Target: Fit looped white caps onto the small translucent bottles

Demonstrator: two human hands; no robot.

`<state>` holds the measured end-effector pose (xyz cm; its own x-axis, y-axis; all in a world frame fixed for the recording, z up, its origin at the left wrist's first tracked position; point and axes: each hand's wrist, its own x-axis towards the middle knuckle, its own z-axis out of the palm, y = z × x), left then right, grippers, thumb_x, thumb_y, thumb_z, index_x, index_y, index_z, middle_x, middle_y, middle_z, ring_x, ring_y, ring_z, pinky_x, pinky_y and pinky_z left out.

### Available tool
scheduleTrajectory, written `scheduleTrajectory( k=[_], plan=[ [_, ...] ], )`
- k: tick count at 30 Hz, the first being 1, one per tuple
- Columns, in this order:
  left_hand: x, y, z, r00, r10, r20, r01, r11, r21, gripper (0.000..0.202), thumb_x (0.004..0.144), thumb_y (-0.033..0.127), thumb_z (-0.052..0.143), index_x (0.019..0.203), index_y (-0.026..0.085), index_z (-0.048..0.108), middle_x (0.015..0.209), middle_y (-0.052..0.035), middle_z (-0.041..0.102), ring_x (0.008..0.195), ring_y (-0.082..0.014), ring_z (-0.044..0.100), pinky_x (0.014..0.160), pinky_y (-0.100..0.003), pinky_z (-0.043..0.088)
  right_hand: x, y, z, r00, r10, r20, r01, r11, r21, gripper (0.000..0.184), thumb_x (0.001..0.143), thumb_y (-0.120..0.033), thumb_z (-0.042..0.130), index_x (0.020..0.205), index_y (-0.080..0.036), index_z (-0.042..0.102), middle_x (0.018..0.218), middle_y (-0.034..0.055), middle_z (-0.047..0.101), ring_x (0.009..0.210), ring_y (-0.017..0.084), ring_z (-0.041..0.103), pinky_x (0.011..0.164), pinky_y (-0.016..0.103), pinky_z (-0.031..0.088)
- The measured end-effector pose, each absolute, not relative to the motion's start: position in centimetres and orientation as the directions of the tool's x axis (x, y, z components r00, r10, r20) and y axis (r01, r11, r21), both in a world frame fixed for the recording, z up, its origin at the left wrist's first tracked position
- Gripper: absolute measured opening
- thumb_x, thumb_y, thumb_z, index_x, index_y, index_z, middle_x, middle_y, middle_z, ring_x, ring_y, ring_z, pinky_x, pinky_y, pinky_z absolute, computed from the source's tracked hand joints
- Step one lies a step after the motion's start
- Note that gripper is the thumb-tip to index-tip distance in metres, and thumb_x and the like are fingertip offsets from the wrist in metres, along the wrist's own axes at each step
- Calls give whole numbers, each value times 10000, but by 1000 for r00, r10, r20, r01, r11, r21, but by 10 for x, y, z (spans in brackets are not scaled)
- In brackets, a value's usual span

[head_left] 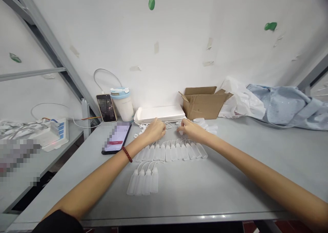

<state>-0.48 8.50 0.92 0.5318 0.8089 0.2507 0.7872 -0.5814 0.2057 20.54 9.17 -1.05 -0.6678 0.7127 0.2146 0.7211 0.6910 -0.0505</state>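
Note:
My left hand (155, 130) is closed, its fingers curled beside loose small white caps (142, 128); whatever it grips is hidden. Opposite it, my right hand (191, 129) bends its fingers together near a small whitish piece that is too blurred to name. Below both hands, a row of translucent white plastic bottles (176, 152) lies on the grey table (205, 188), thin white cords looping from their tops. Several more such bottles (146, 182) lie side by side closer to the front edge. Behind my right hand are loose translucent bottles (211, 128).
At the back stand a stack of white sheets (160, 114), an opened cardboard box (205, 105) and a blue-lidded cup (123, 105). A phone (107, 107) leans by the cup; another phone (116, 138) lies flat. A white plastic bag (241, 99) and blue cloth (287, 105) occupy the back right.

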Motion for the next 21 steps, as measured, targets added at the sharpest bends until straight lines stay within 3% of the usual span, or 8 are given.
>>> scheduleTrajectory(
  k=[3,8,12,17,21],
  plan=[
    [-5,84,11,540,797,269,771,-597,221,192,713,81,511,582,157,630,646,-71,655,769,-249,563,754,-359,412,207,89,-8,-666,695,271,712,700,-46,324,742,21,510,958,-171,658,987,125,528,885,238,517,679,307,413],
    [-10,70,22,483,793,372,751,-593,290,138,771,132,540,719,172,661,776,-39,689,815,-220,570,749,-321,431,208,77,0,-627,689,363,706,700,-111,195,837,-98,518,1012,-142,593,1058,131,584,979,259,525,796,373,423],
    [-12,45,25,420,782,461,725,-594,348,109,811,157,551,816,185,656,871,-25,693,852,-188,587,766,-301,448,203,53,5,-578,710,402,702,684,-199,188,903,-168,436,1065,-124,520,959,124,637,860,224,595,705,323,465],
    [-11,15,20,313,722,617,617,-649,446,90,802,134,578,802,195,644,851,-24,691,834,-187,608,759,-317,468,197,22,3,-511,699,500,594,708,-382,180,930,-228,383,1066,-164,481,893,91,631,765,195,605,633,290,468],
    [-8,3,19,305,679,668,586,-687,430,88,809,135,577,841,186,641,844,-33,688,814,-184,604,732,-319,473,197,9,1,-518,677,523,588,726,-356,216,938,-291,369,1086,-173,472,886,86,619,679,180,589,597,291,460]
  ],
)
